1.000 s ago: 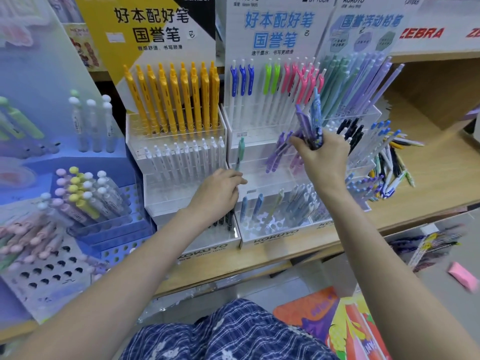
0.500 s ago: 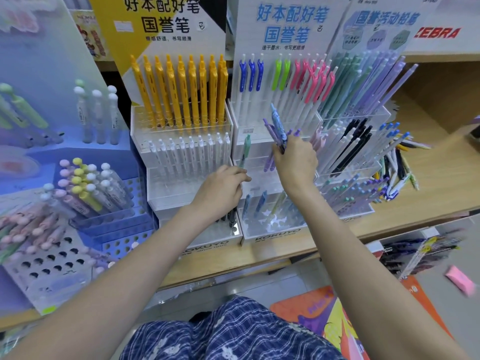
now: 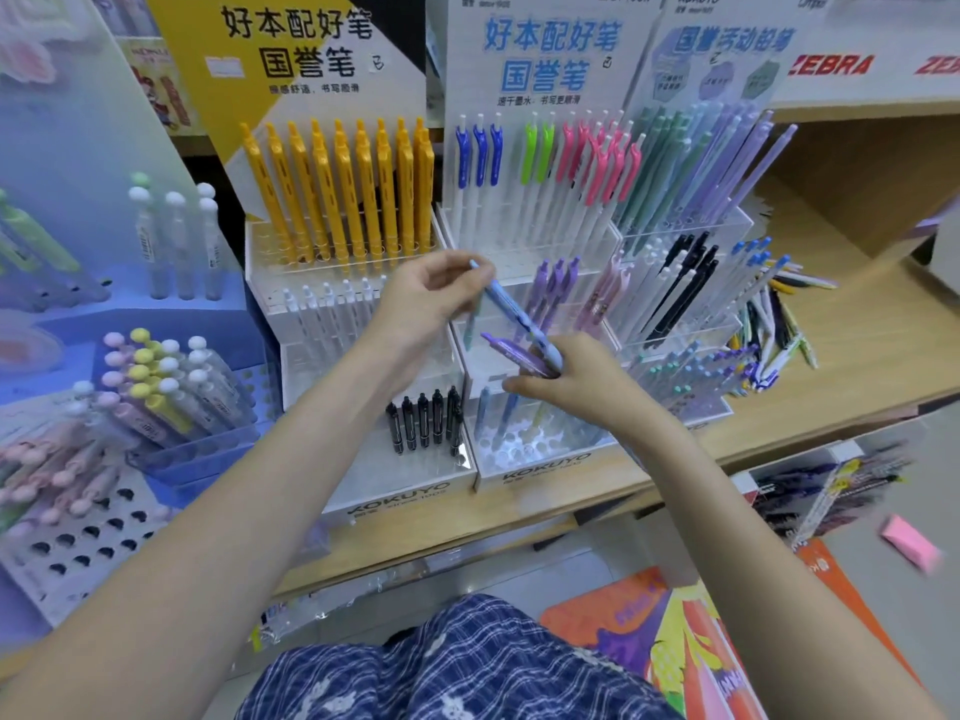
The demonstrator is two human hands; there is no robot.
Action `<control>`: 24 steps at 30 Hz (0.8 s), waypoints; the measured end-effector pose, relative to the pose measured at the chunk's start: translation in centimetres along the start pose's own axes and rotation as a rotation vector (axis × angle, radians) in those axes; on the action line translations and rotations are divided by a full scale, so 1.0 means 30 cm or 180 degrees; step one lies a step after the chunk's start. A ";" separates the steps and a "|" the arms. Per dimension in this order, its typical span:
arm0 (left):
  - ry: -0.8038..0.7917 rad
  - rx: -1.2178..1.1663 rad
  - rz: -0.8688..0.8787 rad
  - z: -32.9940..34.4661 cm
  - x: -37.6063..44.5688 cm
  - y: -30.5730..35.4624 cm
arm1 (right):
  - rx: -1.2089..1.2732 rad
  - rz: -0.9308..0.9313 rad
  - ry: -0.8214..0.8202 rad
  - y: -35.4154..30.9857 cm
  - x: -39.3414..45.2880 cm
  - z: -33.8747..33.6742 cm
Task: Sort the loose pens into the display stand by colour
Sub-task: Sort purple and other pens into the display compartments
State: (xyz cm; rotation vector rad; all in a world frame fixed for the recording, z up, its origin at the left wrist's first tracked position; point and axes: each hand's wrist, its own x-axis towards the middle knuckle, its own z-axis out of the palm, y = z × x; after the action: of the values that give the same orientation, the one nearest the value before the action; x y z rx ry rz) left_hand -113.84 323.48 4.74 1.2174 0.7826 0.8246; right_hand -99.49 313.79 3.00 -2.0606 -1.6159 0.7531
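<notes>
Blue pen [image 3: 501, 298] pinched slantwise by left hand [image 3: 426, 298]; right hand [image 3: 571, 379] grips purple pens [image 3: 511, 350]

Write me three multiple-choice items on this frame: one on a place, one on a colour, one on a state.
1. Where does the pile of loose pens lie?
A. on the wooden shelf, right of the stands
B. on the floor
C. on top of the yellow pens

2. What colour are the pens in the top row of the left stand?
A. pink
B. yellow
C. black

3. What is the left hand doing?
A. hanging idle
B. lying flat on the shelf
C. pinching the top end of a light blue pen

Answers:
1 A, the pile rests on the shelf beside the rightmost stand.
2 B, a yellow pen row fills that tier.
3 C, its fingertips close on the pen, whose lower end sits in the right hand among purple pens.
</notes>
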 end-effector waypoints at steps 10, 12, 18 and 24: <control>0.0582 0.0702 0.0285 -0.044 -0.030 0.055 | 0.0293 0.0055 0.1034 0.018 -0.081 -0.033; 0.0583 0.1030 0.0320 -0.047 -0.030 0.052 | 0.0347 0.0057 0.1192 0.030 -0.103 -0.054; 0.0156 0.1578 0.0112 0.058 -0.069 -0.046 | 0.0113 -0.0495 0.0967 -0.043 -0.063 -0.034; 0.0223 0.1533 -0.0011 0.079 -0.075 -0.088 | -0.0814 -0.0467 0.1096 -0.040 -0.048 0.004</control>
State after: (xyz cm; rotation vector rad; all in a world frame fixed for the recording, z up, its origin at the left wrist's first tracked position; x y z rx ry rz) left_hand -112.59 320.02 2.72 1.6161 1.0797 0.6979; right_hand -100.74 312.69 3.88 -2.0704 -1.7036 0.1341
